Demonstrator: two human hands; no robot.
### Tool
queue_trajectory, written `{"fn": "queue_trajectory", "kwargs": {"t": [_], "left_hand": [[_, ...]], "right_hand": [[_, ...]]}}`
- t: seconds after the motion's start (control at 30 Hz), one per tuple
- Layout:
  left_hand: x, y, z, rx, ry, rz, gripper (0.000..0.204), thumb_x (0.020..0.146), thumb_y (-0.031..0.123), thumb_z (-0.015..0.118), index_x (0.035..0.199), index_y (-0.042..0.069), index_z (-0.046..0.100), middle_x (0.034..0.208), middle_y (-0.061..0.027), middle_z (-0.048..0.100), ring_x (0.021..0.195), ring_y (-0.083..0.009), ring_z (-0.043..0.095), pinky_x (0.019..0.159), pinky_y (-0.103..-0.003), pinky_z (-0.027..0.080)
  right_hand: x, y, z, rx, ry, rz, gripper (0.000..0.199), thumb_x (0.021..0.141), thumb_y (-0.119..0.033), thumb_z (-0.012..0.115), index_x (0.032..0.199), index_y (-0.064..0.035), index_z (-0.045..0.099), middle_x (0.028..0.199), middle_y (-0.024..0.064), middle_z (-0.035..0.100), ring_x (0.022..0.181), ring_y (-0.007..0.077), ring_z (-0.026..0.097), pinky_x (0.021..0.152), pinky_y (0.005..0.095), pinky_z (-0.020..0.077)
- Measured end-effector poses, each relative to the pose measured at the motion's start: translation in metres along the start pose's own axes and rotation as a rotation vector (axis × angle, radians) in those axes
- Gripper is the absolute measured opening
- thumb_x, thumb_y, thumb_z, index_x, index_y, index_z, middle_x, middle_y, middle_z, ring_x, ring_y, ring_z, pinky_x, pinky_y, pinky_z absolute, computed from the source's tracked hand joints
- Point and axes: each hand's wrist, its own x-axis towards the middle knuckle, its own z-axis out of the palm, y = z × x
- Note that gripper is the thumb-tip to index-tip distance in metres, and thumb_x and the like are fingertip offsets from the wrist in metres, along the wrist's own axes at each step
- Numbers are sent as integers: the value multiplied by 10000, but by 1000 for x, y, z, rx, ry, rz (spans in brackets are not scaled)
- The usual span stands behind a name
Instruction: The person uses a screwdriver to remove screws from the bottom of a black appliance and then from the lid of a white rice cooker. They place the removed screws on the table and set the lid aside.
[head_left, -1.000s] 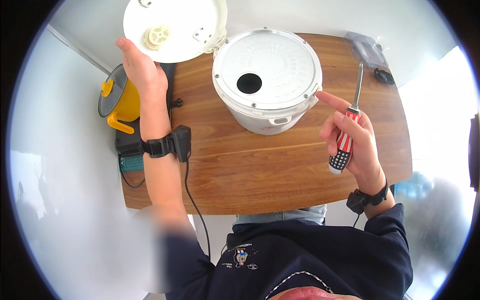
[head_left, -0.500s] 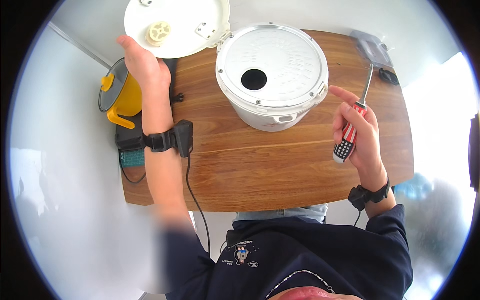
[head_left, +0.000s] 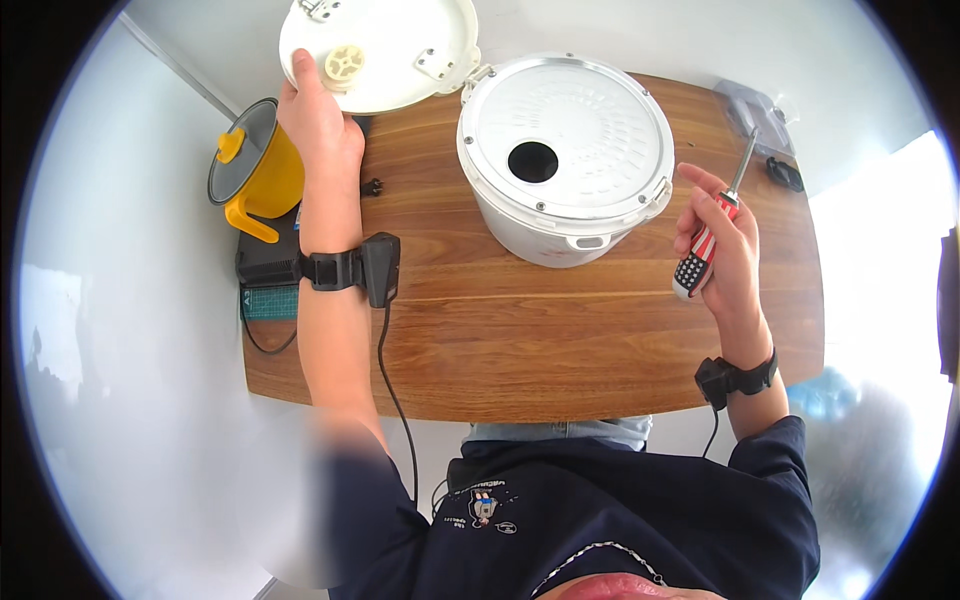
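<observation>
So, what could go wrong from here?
The open lid might swing on its hinge if the left hand slips off its edge. The screwdriver in the right hand could scratch the nearby white pot. Anything small that drops might fall into the dark round hole in the inner cover.

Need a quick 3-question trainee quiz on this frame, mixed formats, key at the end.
1. Short answer: What tool is in the person's right hand?

2. True or false: The white lid is closed flat over the white container.

3. Multiple choice: Where is the yellow pot?
a) Right of the white container
b) Left of the white container
c) On top of the white container

Key
1. A screwdriver, its shaft pointing up and away from the person.
2. False. The lid stands open to the container's left, with the left hand at its edge.
3. b
</observation>
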Motion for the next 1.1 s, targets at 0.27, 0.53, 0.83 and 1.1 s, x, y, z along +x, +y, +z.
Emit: {"fn": "queue_trajectory", "kwargs": {"t": [0.27, 0.53, 0.83, 1.1], "left_hand": [[8, 7, -8, -69, 62, 96, 305, 1049, 72, 488, 1309, -81, 538, 1240, -176, 657, 1061, -274, 706, 890, -391, 629], [-6, 28, -2, -138, 70, 191, 321, 1040, 86, 507, 1316, -78, 507, 1247, -172, 635, 1080, -282, 693, 909, -416, 632], [-54, 66, 39, -189, -131, 41, 419, 1044, 97, 551, 1413, -81, 460, 1306, -192, 612, 1168, -309, 654, 957, -457, 593], [-99, 53, 75, -192, -379, -191, 369, 1056, 148, 570, 1359, -60, 535, 1256, -150, 662, 1126, -275, 679, 960, -427, 585]], "right_hand": [[4, 11, -7, 3, 23, 11, 406, 1033, -154, 611, 1365, 74, 561, 773, 40, 634, 613, 105, 602, 558, 250, 516], [2, 14, -15, -19, 50, 4, 417, 1033, -149, 602, 1375, 83, 548, 778, 39, 631, 619, 102, 599, 561, 240, 509], [13, -27, -11, -97, 87, -211, 429, 1043, -171, 598, 1381, 88, 548, 830, 63, 658, 613, 90, 598, 555, 222, 487], [23, -66, 6, -184, -13, -430, 505, 1039, -330, 628, 1347, 69, 623, 927, 147, 747, 575, 86, 632, 536, 218, 510]]}}
